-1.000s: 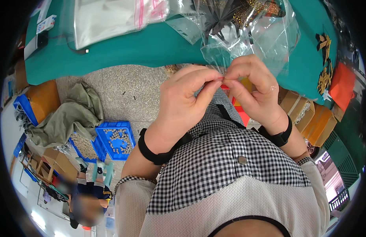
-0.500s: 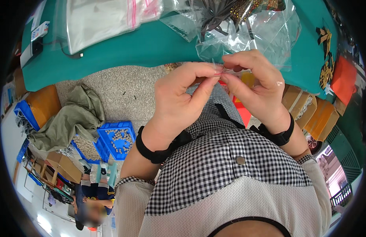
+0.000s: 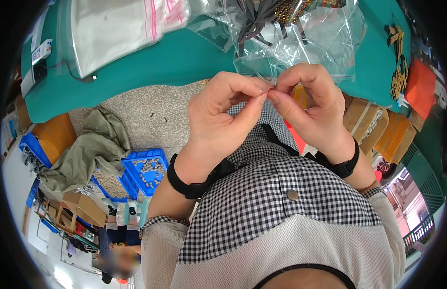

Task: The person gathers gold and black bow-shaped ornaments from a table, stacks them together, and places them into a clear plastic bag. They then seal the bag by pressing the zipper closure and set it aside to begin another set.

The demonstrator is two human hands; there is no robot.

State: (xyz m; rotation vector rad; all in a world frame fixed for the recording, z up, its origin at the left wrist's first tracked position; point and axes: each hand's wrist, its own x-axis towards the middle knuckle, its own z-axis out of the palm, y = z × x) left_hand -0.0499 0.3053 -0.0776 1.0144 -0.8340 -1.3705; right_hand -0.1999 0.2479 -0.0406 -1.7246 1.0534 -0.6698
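Observation:
My left hand and my right hand meet over the table's near edge, thumbs and forefingers pinched together. Between the fingertips shows a thin pinkish-red edge, like the zip strip of a clear plastic bag. The clear plastic spreads from the fingertips onto the table, though the fingers hide how the edge is gripped. Black ribbon and a gold-dotted piece lie in or under the plastic.
Flat clear bags with pink strips lie on the green table. Black-and-gold pieces are at its right. Blue crates with small pale pieces, a green-grey cloth and cardboard boxes stand lower. A person is at lower left.
Both hands keep their pinch on the plastic edge, with the fingertips shifted slightly. The table and the things on it have moved a little left in view as the head turned.

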